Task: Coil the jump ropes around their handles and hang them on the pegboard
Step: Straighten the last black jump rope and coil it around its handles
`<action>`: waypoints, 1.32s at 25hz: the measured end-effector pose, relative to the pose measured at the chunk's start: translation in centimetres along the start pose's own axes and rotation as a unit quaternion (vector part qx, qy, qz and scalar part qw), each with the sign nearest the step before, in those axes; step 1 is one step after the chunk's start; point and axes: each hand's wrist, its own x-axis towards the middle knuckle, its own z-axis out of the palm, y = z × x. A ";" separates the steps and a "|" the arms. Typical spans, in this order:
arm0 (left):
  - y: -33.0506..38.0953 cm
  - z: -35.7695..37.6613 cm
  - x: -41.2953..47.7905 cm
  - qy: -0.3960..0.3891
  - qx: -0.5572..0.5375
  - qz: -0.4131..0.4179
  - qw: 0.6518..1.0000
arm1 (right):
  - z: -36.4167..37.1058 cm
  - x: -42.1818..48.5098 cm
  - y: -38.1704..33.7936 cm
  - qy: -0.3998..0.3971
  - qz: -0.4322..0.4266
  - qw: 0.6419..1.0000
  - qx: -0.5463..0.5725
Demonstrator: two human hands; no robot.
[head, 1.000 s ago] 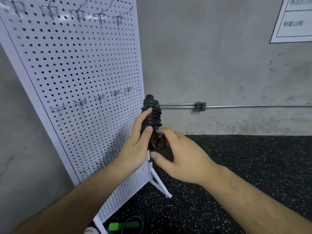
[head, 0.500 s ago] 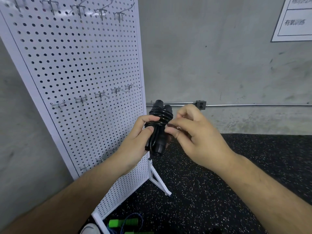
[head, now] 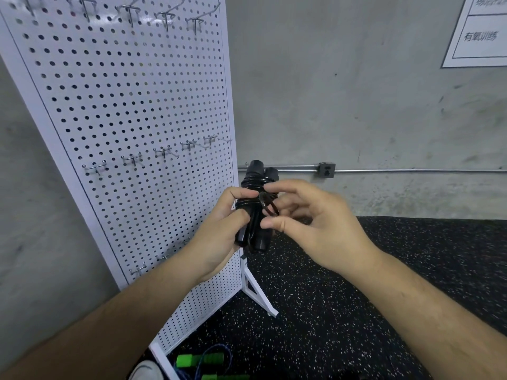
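A black jump rope (head: 256, 187) is coiled around its two black handles, held upright in front of me. My left hand (head: 219, 231) grips the bundle around its middle. My right hand (head: 310, 223) is at the bundle's right side, its fingers pinching a small loop of the black rope. The white pegboard (head: 131, 105) stands to the left, with a row of metal hooks (head: 162, 153) at mid height and another row along its top. A second jump rope with green handles (head: 203, 360) and a blue cord lies on the floor by the board's base.
The pegboard rests on a white angled foot (head: 260, 294) on black speckled rubber flooring (head: 343, 311). A concrete wall behind carries a metal conduit with a junction box (head: 326, 170) and a white sign (head: 480, 31). A white shoe tip (head: 145, 370) shows at the bottom.
The bundle has tilted so both handle tops show. My right hand rose from below the bundle to its right side and now pinches a loop of rope.
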 end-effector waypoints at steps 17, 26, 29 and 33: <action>1.1 -0.1 0.0 -0.082 -0.077 0.005 0.994 | -1.9 0.2 -0.6 -0.054 -0.029 0.931 -0.360; 0.9 0.1 -0.1 -0.074 -0.049 -0.001 0.996 | -0.8 0.0 -0.5 -0.089 0.028 0.944 -0.316; 1.2 -0.5 0.1 -0.050 -0.045 0.003 0.998 | 0.6 -0.6 -0.6 -0.120 0.013 0.946 -0.301; 1.0 0.0 0.0 -0.041 -0.026 0.003 0.999 | 1.3 -1.0 0.1 -0.028 -0.051 0.941 -0.333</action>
